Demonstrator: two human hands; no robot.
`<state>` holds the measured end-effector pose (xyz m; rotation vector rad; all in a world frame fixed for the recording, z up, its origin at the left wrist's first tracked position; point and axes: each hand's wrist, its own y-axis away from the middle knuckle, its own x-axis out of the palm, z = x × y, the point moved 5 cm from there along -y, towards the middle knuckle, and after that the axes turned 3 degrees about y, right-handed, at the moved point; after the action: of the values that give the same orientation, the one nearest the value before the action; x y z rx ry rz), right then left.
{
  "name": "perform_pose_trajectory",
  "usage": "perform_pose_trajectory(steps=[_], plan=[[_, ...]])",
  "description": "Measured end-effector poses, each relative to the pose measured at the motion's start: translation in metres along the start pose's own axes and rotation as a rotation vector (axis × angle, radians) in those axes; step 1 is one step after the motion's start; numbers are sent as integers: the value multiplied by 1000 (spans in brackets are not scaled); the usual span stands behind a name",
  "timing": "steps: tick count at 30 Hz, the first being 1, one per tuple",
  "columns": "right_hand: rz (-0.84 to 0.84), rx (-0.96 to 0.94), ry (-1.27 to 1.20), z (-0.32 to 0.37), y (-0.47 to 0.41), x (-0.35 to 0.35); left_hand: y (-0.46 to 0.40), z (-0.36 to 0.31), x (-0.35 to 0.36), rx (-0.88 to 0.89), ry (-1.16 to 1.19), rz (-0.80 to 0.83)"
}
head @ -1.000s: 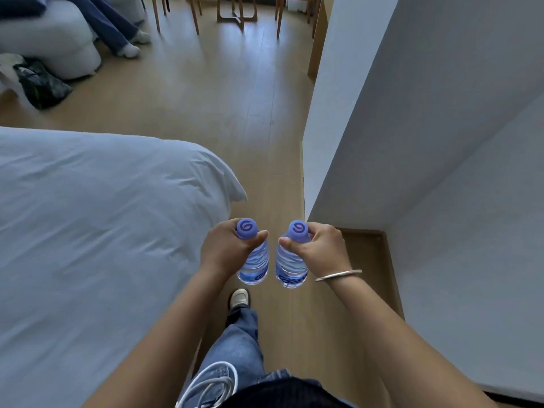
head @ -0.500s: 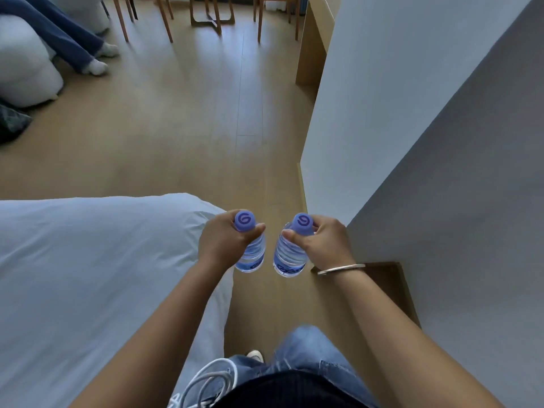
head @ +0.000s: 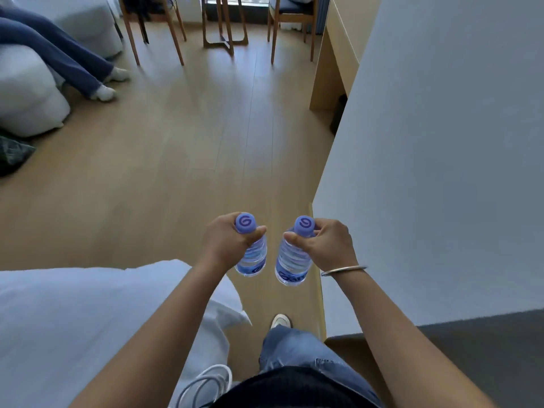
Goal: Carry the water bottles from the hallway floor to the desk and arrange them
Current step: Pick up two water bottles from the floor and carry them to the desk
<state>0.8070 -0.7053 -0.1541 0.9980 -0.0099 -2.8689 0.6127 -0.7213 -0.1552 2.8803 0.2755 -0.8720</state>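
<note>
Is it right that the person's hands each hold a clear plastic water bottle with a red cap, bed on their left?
Not quite: the head view shows purple caps, not red. The left hand and right hand each hold a clear plastic water bottle, with the white bed on their left.

Soft daylight came from the window (head: 235, 1) at the top and laid a pale sheen along the wooden floor (head: 206, 136). The chair legs (head: 173, 39) cast faint shadows toward the camera. The white wall (head: 441, 172) on the right looked grey and evenly shaded. The wide lens bent straight lines near the edges, and fine detail looked slightly soft throughout.
</note>
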Motion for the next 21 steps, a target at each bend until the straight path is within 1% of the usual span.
perform_pose_trajectory(steps=[6, 12, 21], plan=[[-1, -9, -1, 5, -104, -18, -108, -34, 5, -19, 91, -62], [-43, 13, -48, 4, -188, -28, -196, -54, 13, 15, 118, -64], [-107, 46, -48, 5, -327, -24, -349, -60, 27, 9, 103, 48]])
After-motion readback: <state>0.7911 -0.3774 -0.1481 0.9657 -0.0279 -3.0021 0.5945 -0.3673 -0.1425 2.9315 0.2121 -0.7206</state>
